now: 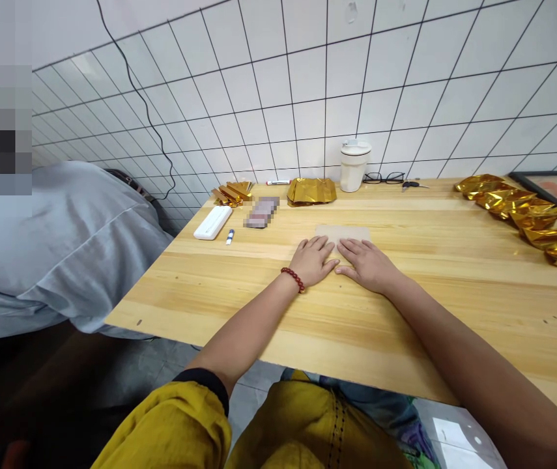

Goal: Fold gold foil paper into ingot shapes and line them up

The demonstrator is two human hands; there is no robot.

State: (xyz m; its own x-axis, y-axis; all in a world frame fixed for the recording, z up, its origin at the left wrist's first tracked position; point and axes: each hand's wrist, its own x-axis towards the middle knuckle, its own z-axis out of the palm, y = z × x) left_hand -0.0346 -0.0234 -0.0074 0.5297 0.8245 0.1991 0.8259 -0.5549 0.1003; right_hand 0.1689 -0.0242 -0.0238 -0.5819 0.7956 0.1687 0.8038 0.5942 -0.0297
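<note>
Both palms lie flat on the wooden table, side by side. My left hand [313, 260], with a dark red bead bracelet [294, 279] at the wrist, rests with fingers spread over the near left edge of a thin beige sheet [344, 232]. My right hand [365, 263] lies the same way on the sheet's near right edge, thumb pointing toward the left thumb. Fingers cover the sheet's near part, so its full size is hidden. Neither hand grasps anything.
Beyond the hands stand gold foil stacks [311, 191], a white lidded cup [355, 168], glasses [384, 178] and a key [415, 186]. A white power bank [212, 223] and small glue stick [230, 236] lie left. Folded gold foil [527, 212] stretches right. A person in grey [63, 241] is at left.
</note>
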